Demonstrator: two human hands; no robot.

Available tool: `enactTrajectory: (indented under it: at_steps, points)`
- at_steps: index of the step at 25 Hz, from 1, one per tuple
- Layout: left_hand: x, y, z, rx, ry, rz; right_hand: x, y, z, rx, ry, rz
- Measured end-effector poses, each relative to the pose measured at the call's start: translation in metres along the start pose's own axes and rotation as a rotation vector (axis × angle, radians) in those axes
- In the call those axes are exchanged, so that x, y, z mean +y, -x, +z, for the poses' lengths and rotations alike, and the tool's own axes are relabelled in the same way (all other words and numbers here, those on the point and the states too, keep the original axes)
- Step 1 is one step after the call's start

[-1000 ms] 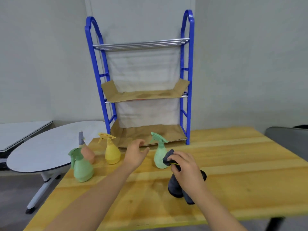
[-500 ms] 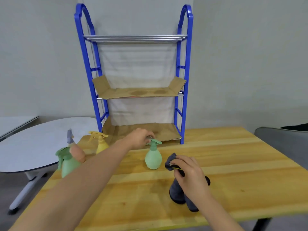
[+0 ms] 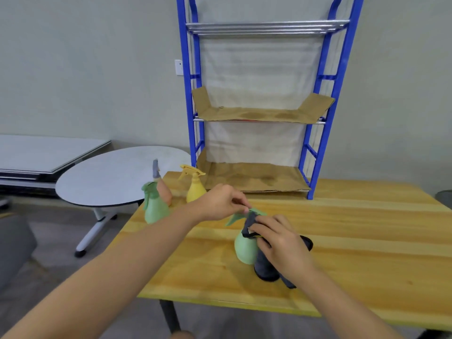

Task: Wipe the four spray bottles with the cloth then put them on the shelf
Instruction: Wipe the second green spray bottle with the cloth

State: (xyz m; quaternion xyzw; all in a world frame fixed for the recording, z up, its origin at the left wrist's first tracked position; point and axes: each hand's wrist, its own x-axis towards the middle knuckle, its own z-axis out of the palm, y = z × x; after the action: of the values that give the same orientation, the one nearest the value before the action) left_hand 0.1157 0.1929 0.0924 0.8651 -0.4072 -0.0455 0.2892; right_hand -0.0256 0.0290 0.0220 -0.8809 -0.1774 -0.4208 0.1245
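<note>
Hands meet over the near middle of the wooden counter (image 3: 354, 231). The right hand (image 3: 281, 245) is closed around a dark cloth (image 3: 266, 267), and the cloth is pressed on the right side of a pale green spray bottle (image 3: 244, 248). A loose end of the cloth hangs down to the counter at the hand's 6 o'clock. The left hand (image 3: 220, 201) sits at 11 o'clock from the right hand. Its fingertips pinch the green spray head at the top of that bottle. So this bottle is between the two hands, one on top and one at its side. I cannot tell if its bottom touches the counter.

Three more bottles stand close together, farther off, at 10 o'clock from the left hand, near the counter's left edge. The nearest is another green spray bottle (image 3: 154, 206). Just behind it is an orange spray bottle (image 3: 164, 192) with a grey top. The yellow spray bottle (image 3: 194, 187) stands to their right.

Behind them, at 12 o'clock, a blue shelf (image 3: 320, 133) stands at the back of the counter. Brown cardboard (image 3: 254, 179) lines its bottom and middle levels, and the top level is bare metal bars. No bottles are on the shelf.

A round white table (image 3: 110, 179) is on the far left.
</note>
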Motion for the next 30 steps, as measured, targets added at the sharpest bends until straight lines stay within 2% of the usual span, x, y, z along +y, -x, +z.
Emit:
enactTrajectory:
  at_steps: [2, 7, 12, 14, 17, 19, 22, 24, 26, 27, 30]
  points:
    - [-0.004, 0.007, 0.002, 0.021, 0.042, 0.011, -0.004, -0.005, 0.01, 0.078, 0.011, 0.013]
    - [-0.009, 0.012, 0.002, -0.043, 0.307, -0.062, -0.009, 0.013, 0.036, 0.057, 0.01, 0.123]
    - [-0.012, 0.011, 0.005, -0.037, 0.372, -0.05, -0.019, 0.002, 0.042, 0.292, -0.057, 0.383]
    - [-0.016, 0.011, 0.005, -0.023, 0.373, -0.055, -0.037, 0.0, 0.055, 0.238, -0.08, 0.368]
    - [-0.014, 0.014, 0.005, -0.023, 0.41, -0.065, -0.06, 0.006, 0.068, 0.085, -0.093, 0.2]
    - [-0.012, 0.014, 0.008, -0.025, 0.449, -0.068, -0.051, 0.005, 0.062, 0.166, -0.091, 0.239]
    - [-0.011, 0.015, 0.01, -0.027, 0.501, -0.079, -0.035, 0.003, 0.053, 0.337, -0.074, 0.425]
    - [-0.012, 0.015, 0.009, -0.043, 0.53, -0.095, -0.045, 0.006, 0.064, 0.266, -0.059, 0.412]
    - [-0.012, 0.016, 0.008, -0.052, 0.532, -0.101, -0.06, 0.014, 0.076, 0.128, -0.08, 0.275]
    - [-0.011, 0.016, 0.007, -0.054, 0.536, -0.105, -0.059, 0.015, 0.076, 0.114, -0.089, 0.24]
    - [-0.01, 0.016, 0.01, -0.049, 0.575, -0.107, -0.036, 0.008, 0.062, 0.297, -0.094, 0.39]
